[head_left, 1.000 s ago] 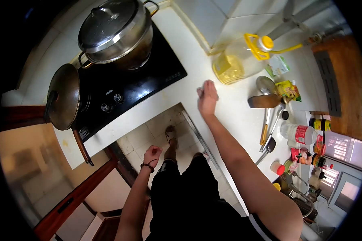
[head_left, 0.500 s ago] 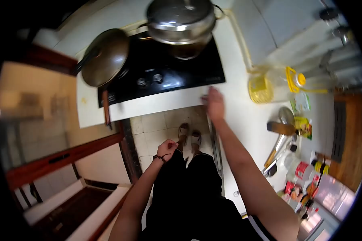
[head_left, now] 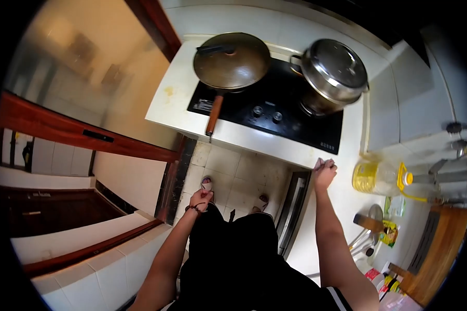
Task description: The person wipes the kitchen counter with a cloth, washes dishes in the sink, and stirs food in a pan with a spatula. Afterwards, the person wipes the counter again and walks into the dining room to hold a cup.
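Note:
My right hand (head_left: 325,175) is at the counter's front edge, right of the black stove (head_left: 288,116). Its fingers are bunched around what looks like a small, crumpled greyish cloth (head_left: 318,163), mostly hidden by the hand. Low on the left, my left hand (head_left: 201,199) hangs over the floor in front of my leg, with curled fingers and nothing visible in them. A wide brown wok (head_left: 233,70) with a wooden handle sits on the left burner, a black handle-like piece across its top. Over the right burner stands a steel pot (head_left: 329,80) under a glass lid.
A large oil bottle (head_left: 376,178) with a yellow cap lies on the right counter. Beyond it are ladle-like utensils (head_left: 366,236), a yellow packet (head_left: 389,233) and a wooden board (head_left: 433,254). A red-brown door frame (head_left: 88,132) borders the left side.
My view has turned and shifted, so the stove appears further right and lower. My right hand has stayed near the counter's front edge. My feet have moved apart, while my left hand remains low.

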Demonstrator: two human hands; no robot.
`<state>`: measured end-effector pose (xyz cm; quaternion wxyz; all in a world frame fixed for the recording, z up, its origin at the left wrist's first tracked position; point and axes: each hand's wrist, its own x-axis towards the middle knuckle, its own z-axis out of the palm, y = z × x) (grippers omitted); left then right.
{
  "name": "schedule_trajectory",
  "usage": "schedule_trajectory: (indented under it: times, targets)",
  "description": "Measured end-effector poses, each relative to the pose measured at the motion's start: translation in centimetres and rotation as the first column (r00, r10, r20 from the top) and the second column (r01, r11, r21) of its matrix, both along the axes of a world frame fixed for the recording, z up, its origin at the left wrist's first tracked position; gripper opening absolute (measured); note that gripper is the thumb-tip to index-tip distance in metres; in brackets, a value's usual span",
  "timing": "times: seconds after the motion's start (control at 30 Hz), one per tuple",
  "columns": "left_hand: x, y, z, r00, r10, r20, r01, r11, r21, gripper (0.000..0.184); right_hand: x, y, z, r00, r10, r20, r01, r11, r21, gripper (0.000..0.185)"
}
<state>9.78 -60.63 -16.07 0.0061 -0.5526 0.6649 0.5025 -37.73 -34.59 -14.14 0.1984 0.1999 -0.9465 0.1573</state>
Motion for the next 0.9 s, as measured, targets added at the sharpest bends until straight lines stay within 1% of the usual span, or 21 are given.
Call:
schedule_trajectory:
  times: [0.07, 0.1, 0.13, 0.2, 0.27, 0.3, 0.33, 0.37, 0.4, 0.43, 0.47, 0.53, 0.6, 0.63, 0.67, 0.7, 0.73, 0.77, 0.8, 0.83, 0.9]
  targets:
    - [2.5, -2.2, -0.9, 0.996, 0.087, -0.032, -0.087, 0.996, 0.023, 0.032, 2.5, -7.6, -2.9, 0.99, 0.065, 0.121, -0.054, 0.994, -0.09, 0.017]
    - [3.0, -1.9, -0.1, 0.993, 0.116, -0.038, -0.115, 0.993, 0.038, 0.026, 4.0, -8.7, -2.0, 0.975, 0.152, 0.161, -0.137, 0.985, -0.105, 0.018]
    - [4.5, -3.9, 0.2, 0.987, 0.145, -0.063, -0.139, 0.985, 0.1, 0.027, 6.1, -13.5, -1.5, 0.947, 0.257, 0.19, -0.239, 0.964, -0.115, 0.021]
    - [6.4, -6.0, -1.5, 0.979, 0.184, -0.091, -0.172, 0.977, 0.129, 0.027, 8.4, -17.3, -3.1, 0.857, 0.306, 0.414, -0.221, 0.945, -0.241, 0.029]
    - [7.4, -11.4, -2.1, 0.965, 0.207, -0.161, -0.178, 0.968, 0.177, 0.028, 15.0, -25.4, -2.7, 0.871, 0.475, 0.126, -0.465, 0.879, -0.104, 0.038]
    - [7.2, -11.8, 0.0, 0.949, 0.23, -0.214, -0.186, 0.96, 0.207, 0.03, 17.6, -27.1, -2.1, 0.838, 0.522, 0.16, -0.5, 0.851, -0.161, 0.043]
    - [6.2, -15.5, 1.7, 0.971, 0.14, -0.196, -0.112, 0.983, 0.146, 0.028, 20.6, -31.6, -2.8, 0.81, 0.558, 0.18, -0.521, 0.826, -0.217, 0.047]
    - [6.6, -18.6, 1.1, 0.976, 0.087, -0.199, -0.068, 0.993, 0.098, 0.029, 23.1, -35.6, -3.2, 0.692, 0.565, 0.449, -0.341, 0.804, -0.487, 0.048]
    - [6.5, -18.3, 1.9, 0.981, 0.045, -0.188, -0.039, 0.999, 0.036, 0.029, 24.8, -36.7, -2.4, 0.461, 0.618, 0.637, -0.066, 0.739, -0.67, 0.048]
    - [7.3, -22.0, 0.9, 0.987, 0.034, -0.155, -0.023, 0.997, 0.077, 0.029, 28.0, -42.0, -2.2, 0.532, 0.727, 0.434, -0.394, 0.666, -0.633, 0.045]
    - [8.1, -24.3, 0.6, 0.987, 0.023, -0.156, -0.009, 0.996, 0.091, 0.029, 30.1, -46.3, -1.3, 0.503, 0.835, 0.222, -0.685, 0.542, -0.487, 0.042]
    - [9.6, -25.9, 2.0, 0.985, 0.071, -0.158, -0.048, 0.988, 0.146, 0.029, 31.3, -51.8, 1.2, 0.514, 0.853, 0.09, -0.728, 0.489, -0.48, 0.037]
    - [15.7, -28.9, 2.0, 0.984, 0.112, -0.138, -0.088, 0.982, 0.168, 0.029, 25.3, -67.8, 4.0, 0.594, 0.793, 0.134, -0.719, 0.598, -0.354, 0.037]
    - [16.0, -28.8, 2.4, 0.986, 0.106, -0.128, -0.081, 0.979, 0.186, 0.027, 24.9, -68.2, 3.9, 0.606, 0.787, 0.117, -0.707, 0.6, -0.373, 0.039]
    - [16.8, -29.2, 5.1, 0.993, 0.081, -0.091, -0.068, 0.987, 0.143, 0.027, 22.2, -71.7, 3.3, 0.647, 0.748, 0.147, -0.694, 0.657, -0.293, 0.037]
    - [20.3, -29.4, 3.7, 0.997, 0.072, -0.038, -0.063, 0.979, 0.196, 0.028, 20.3, -75.0, 2.3, 0.675, 0.721, 0.159, -0.688, 0.692, -0.216, 0.037]
    - [21.8, -28.9, 1.9, 0.998, 0.047, -0.042, -0.041, 0.992, 0.122, 0.028, 19.0, -76.3, 2.7, 0.699, 0.696, 0.164, -0.681, 0.718, -0.143, 0.037]
    - [23.4, -28.4, 2.3, 0.99, 0.138, -0.023, -0.131, 0.972, 0.195, 0.028, 18.1, -77.1, 1.0, 0.699, 0.697, 0.164, -0.682, 0.717, -0.14, 0.037]
    - [25.0, -28.3, 1.6, 0.972, 0.236, 0.003, -0.228, 0.934, 0.276, 0.028, 18.1, -78.5, -2.0, 0.647, 0.757, 0.088, -0.745, 0.653, -0.138, 0.035]
    - [25.1, -28.8, 1.2, 0.972, 0.235, 0.004, -0.227, 0.934, 0.277, 0.028, 17.7, -78.4, -3.2, 0.597, 0.802, 0.007, -0.794, 0.592, -0.141, 0.033]
    - [26.8, -27.3, 0.3, 0.953, 0.301, -0.031, -0.28, 0.916, 0.288, 0.028, 24.5, -76.5, -4.1, 0.442, 0.89, 0.116, -0.858, 0.457, -0.234, 0.032]
